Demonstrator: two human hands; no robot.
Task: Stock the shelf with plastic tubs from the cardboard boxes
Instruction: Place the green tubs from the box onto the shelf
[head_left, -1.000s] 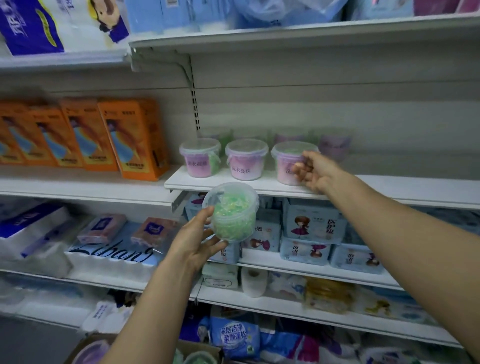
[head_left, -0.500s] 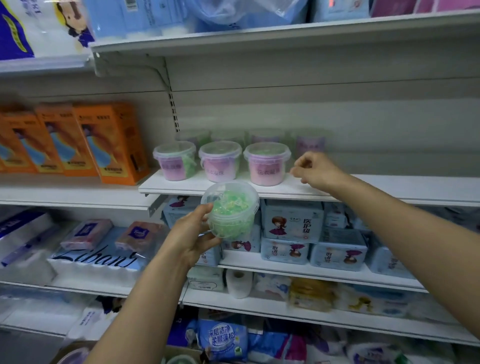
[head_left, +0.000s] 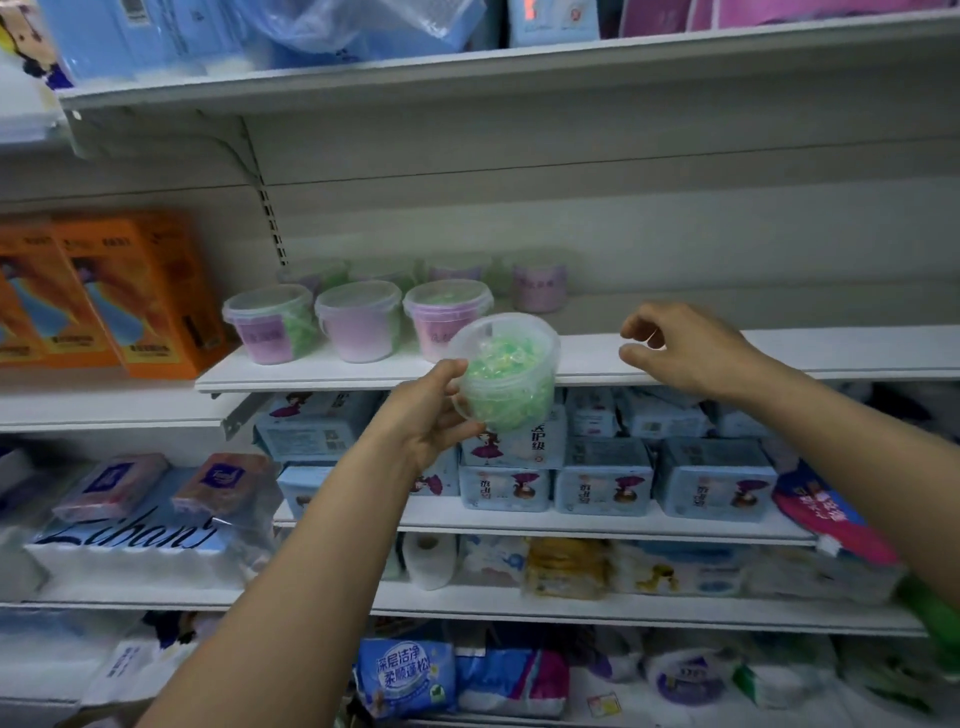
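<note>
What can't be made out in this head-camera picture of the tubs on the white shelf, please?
Head view only:
- Back row of pale tubs: blurred and partly behind the three front lidded tubs; count unclear.
- Label on the clear plastic tub of green pieces: none faces the camera; the left hand covers part of its wall.
- Right hand: contact with the white shelf edge unclear.

Back-row tubs (head_left: 538, 285) blurred, front tub (head_left: 440, 310) half hidden by held tub (head_left: 506, 371)
</note>
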